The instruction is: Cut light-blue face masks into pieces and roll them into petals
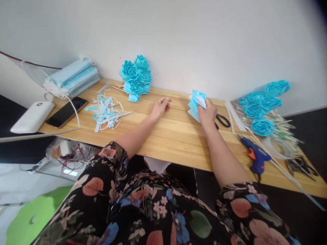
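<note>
My right hand (208,113) grips a small stack of light-blue cut pieces (196,102), held upright just above the wooden table (173,136) near the wall. My left hand (160,106) rests on the table to the left of the stack, fingers curled in loosely, with nothing visible in it. A bunch of finished blue fabric roses (136,77) leans against the wall beyond my left hand. Black scissors (222,120) lie right beside my right hand.
A pile of blue strips and white ear loops (106,112) lies at left, with a phone (66,111), a white power bank (33,117) and stacked face masks (74,76). At right are more blue roses (260,109) on sticks and a blue glue gun (257,157).
</note>
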The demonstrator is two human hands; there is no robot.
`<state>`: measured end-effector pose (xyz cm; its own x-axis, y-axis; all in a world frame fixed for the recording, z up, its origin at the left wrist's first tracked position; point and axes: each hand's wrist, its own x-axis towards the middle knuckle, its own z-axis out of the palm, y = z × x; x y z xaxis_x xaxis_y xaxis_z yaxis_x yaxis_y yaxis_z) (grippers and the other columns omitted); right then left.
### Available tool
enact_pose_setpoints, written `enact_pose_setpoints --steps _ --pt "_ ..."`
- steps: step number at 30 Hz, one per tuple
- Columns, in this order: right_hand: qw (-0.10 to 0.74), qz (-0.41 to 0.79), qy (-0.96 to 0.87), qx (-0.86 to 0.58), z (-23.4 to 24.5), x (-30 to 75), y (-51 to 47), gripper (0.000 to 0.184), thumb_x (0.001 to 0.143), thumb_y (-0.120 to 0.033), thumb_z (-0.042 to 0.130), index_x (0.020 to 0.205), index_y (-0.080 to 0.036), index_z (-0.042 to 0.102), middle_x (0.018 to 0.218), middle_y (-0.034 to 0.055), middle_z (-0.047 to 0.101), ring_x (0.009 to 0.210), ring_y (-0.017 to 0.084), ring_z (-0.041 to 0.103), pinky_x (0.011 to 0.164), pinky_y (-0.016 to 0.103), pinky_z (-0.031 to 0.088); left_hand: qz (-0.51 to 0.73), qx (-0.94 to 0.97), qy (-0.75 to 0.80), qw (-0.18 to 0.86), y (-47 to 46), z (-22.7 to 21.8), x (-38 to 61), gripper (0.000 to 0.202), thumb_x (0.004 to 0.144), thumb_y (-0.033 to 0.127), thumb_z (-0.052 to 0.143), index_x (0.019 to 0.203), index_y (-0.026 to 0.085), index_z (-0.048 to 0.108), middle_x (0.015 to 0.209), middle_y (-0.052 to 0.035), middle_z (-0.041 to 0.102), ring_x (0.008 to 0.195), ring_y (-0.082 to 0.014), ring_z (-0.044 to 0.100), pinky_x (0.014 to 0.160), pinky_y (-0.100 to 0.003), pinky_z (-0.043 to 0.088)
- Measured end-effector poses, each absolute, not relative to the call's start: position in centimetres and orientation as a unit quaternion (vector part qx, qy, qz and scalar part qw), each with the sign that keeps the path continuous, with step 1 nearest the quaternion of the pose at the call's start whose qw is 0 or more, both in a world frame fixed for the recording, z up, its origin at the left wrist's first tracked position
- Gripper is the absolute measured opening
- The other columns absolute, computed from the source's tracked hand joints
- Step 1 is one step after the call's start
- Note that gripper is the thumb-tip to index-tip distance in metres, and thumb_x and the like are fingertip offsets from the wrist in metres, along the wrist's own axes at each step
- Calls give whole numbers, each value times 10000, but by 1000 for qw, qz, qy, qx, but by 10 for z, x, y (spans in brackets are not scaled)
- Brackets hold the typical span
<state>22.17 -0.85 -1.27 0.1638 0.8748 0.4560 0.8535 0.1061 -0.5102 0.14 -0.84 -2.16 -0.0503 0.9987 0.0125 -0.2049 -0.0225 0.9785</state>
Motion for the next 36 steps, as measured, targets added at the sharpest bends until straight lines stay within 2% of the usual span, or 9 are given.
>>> enact_pose_setpoints --steps 4,9,15,20,24,30,32,34,36 --pt "282 -23 -683 -673 -14 217 -16 501 814 -173 482 1293 -219 622 1063 129 711 929 297 626 774 386 465 569 429 447 541 -8 -21 1 230 927 307 542 764 153 594 551 28 554 462 -70 481 497 -204 360" --pt "183 -2 -761 -622 -11 202 -20 476 803 -93 487 1215 -213 693 1107 123 727 1014 296 639 845 390 482 597 363 414 583 -5 -16 -9 208 952 245 483 786 158 572 567 28 565 490 -79 511 533 -207 384" --pt "119 273 -898 -324 23 148 -99 479 758 -11 527 1070 -299 749 1182 -16 726 1068 182 662 936 296 476 584 338 337 656 6 -18 -29 177 900 339 599 847 170 599 631 24 612 562 -84 582 600 -215 440" --pt "-8 485 -871 -78 47 126 -178 510 789 15 503 1198 -225 691 1241 42 701 1104 145 657 937 237 468 573 366 328 656 8 -21 -31 230 844 401 666 854 179 609 654 17 625 578 -84 595 615 -216 453" --pt "85 435 -874 -200 63 153 -182 504 780 -26 508 1212 -226 675 1205 30 713 1057 168 668 939 280 472 576 386 336 637 5 -20 -29 257 825 435 679 836 188 606 652 12 623 577 -85 597 627 -222 463" --pt "312 216 -805 -457 86 205 -142 475 751 -145 582 1221 -178 644 1120 65 713 948 253 653 871 395 515 575 393 328 638 6 -23 -29 207 852 391 639 854 186 611 647 10 618 576 -96 599 627 -228 473" --pt "308 139 -805 -488 78 210 -130 515 766 -136 544 1271 -222 605 1243 71 669 1106 285 608 969 439 481 576 389 323 642 6 -23 -29 186 868 365 617 861 179 612 642 8 619 569 -96 594 618 -224 470" --pt "229 94 -814 -525 61 207 -124 421 800 -171 512 1201 -140 636 1139 134 693 1059 316 617 948 485 474 575 384 321 647 5 -22 -28 175 877 348 601 861 174 610 634 8 618 562 -95 590 607 -219 464" --pt "163 130 -845 -492 39 200 -124 516 768 -323 655 1263 -181 617 1236 110 672 1113 313 608 969 458 473 571 385 328 647 4 -20 -28 180 875 352 605 856 173 607 630 9 617 556 -94 587 599 -215 460"
